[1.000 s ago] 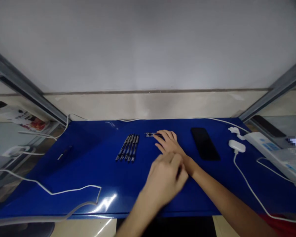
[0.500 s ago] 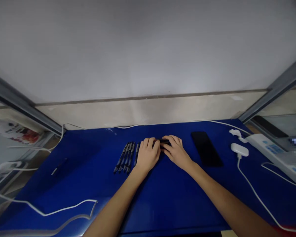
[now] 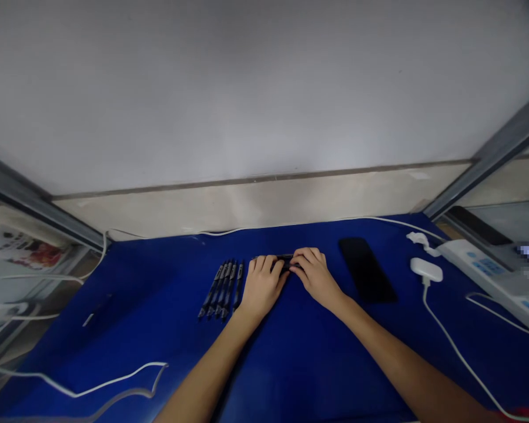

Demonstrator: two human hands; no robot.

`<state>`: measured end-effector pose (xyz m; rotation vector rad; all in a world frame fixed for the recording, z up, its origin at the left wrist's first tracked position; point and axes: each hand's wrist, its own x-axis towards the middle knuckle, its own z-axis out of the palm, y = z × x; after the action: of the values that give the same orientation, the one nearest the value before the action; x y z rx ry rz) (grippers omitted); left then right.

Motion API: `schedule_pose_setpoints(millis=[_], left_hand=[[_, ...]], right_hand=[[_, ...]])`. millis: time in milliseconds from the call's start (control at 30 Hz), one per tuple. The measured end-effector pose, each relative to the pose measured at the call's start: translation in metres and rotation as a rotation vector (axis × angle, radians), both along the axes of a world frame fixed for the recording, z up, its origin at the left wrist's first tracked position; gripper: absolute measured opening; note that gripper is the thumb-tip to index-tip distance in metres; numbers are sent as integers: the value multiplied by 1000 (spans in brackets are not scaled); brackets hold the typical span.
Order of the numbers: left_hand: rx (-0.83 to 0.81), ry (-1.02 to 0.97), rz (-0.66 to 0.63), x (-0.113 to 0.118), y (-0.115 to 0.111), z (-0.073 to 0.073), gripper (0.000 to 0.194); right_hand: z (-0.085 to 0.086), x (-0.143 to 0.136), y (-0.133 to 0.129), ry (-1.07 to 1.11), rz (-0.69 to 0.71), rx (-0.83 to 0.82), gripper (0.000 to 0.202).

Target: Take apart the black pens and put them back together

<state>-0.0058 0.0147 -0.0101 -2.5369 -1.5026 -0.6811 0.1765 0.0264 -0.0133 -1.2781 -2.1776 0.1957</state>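
Note:
My left hand (image 3: 261,288) and my right hand (image 3: 316,277) are close together at the middle of the blue tabletop. Between them lie dark pens (image 3: 285,257), turned sideways and mostly covered by my fingers, so how many there are I cannot tell. The fingers of both hands curl down over these pens, thumbs facing each other. Just left of my left hand, several black pens (image 3: 220,288) with grey clips rest side by side, slightly slanted. The rightmost pen (image 3: 238,286) sits a little apart, near my left wrist.
A black phone (image 3: 367,269) lies right of my right hand. Farther right are a white charger (image 3: 427,269) with its cable and a white power strip (image 3: 489,264). A thin dark item (image 3: 97,310) and a white cable (image 3: 110,373) are at the left. The wall stands behind.
The view has shifted slightly. My hands stay on the dark pens, with the left fingers a little farther apart from the right hand's and more of the row's rightmost pen showing.

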Motion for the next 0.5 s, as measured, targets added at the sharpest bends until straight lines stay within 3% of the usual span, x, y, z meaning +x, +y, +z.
schedule_pose_setpoints(millis=[300, 500], left_hand=[[61, 99, -33, -2, 1, -6, 27], [1, 82, -70, -1, 4, -6, 23]], right_hand=[[3, 12, 6, 29, 269, -57, 26], [8, 17, 8, 38, 316, -131, 22]])
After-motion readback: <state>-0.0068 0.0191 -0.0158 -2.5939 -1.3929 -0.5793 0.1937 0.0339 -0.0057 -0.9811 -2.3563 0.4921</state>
